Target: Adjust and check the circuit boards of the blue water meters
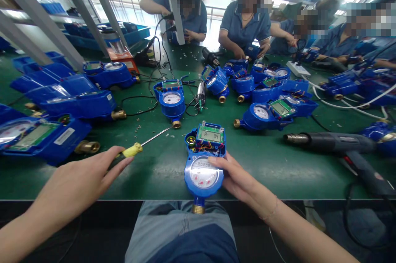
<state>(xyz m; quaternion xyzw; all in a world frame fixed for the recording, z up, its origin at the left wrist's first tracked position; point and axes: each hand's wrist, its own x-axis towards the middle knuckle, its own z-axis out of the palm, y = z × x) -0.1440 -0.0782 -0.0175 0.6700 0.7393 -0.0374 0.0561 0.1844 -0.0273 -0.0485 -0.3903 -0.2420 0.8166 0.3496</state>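
In my right hand (236, 174) is a blue water meter (204, 174), its round dial facing up and its brass end pointing toward me over the table edge. Its upper housing is uncovered, showing a green circuit board with a lit display (211, 136) and coloured wires. My left hand (103, 166) is closed around the yellow and black handle of a screwdriver (134, 150). The metal shaft points up and right, with its tip close to another blue meter (172, 102) standing beyond, also uncovered.
Several blue meters (77, 98) crowd the left, and more (266, 114) stand at right. A heat gun (328, 143) lies at the right front. An electric screwdriver (201, 91) and loose screws (138, 126) lie mid-table. Co-workers (246, 27) sit opposite, handling meters.
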